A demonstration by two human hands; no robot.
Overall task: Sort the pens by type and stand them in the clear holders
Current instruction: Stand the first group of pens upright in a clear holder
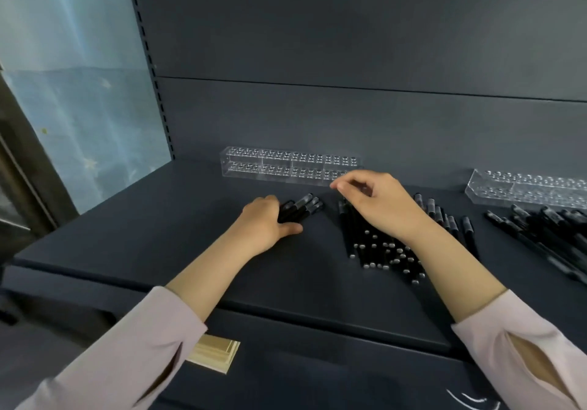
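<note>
My left hand [266,222] grips a small bundle of black pens [301,207] lying on the dark shelf [158,234], their caps pointing up and to the right. My right hand [378,203] hovers over a larger pile of black pens [378,250], its fingers curled; whether the fingertips pinch a pen is hidden. A clear holder [290,166] with rows of holes stands empty at the back, just beyond my right fingertips. A second clear holder [527,188] stands at the far right, also empty.
Another heap of black pens [546,234] lies at the right edge of the shelf. The shelf's back panel [317,117] rises right behind the holders. A slotted upright [149,60] runs along the left. A tan card [216,352] sits below the front edge.
</note>
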